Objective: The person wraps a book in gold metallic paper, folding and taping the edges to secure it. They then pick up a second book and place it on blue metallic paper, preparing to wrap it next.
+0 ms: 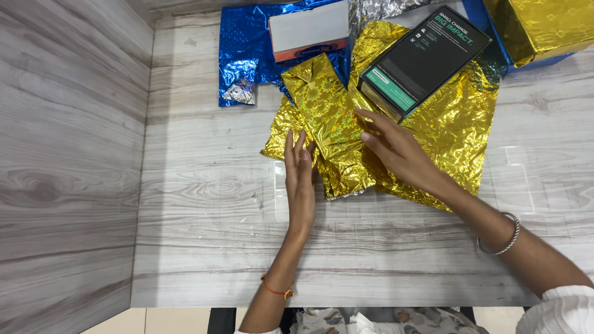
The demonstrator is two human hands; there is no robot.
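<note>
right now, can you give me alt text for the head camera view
Two bare hands press on a parcel wrapped in gold foil on a grey wood-grain table: the left hand flat against its near left edge, the right hand on its right side. Behind lie a dark box on gold foil, a white box on blue foil, and another gold parcel.

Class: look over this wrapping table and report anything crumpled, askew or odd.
A small crumpled scrap of silver foil lies on the blue foil sheet. The dark box sits askew on the wrinkled gold sheet.

head view, steeply downward, close over table [204, 247]
</note>
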